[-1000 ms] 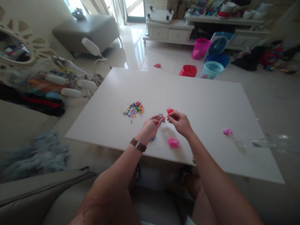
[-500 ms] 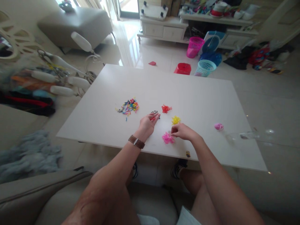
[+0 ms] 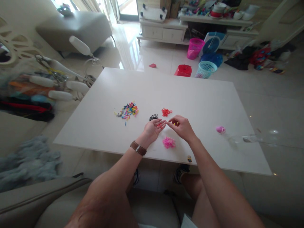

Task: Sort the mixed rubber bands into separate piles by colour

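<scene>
My left hand [image 3: 153, 129] is turned palm up over the white table, holding a few small red rubber bands [image 3: 159, 125] on its fingers. Close against its fingertips, my right hand [image 3: 180, 126] has thumb and forefinger pinched; whatever is between them is too small to make out. Just behind my left hand lies a pile of black bands [image 3: 153, 117], with a red pile [image 3: 166, 111] a little to the right. A yellow pile [image 3: 175, 123] is mostly covered by my right hand. Nearer to me sits a pink pile [image 3: 168, 142].
A mixed, many-coloured heap of bands [image 3: 129, 110] lies left on the white table [image 3: 95, 126]. To the right is a pink-purple object [image 3: 220, 129]; a small yellow-and-blue figure [image 3: 189, 159] rests by the near edge. Beyond the far edge stand a red stool [image 3: 183, 70] and a light-blue basket [image 3: 206, 69].
My right hand has moved from the pink pile up and left to my left fingertips, now covering most of the yellow pile. More of the black pile shows behind my left hand.
</scene>
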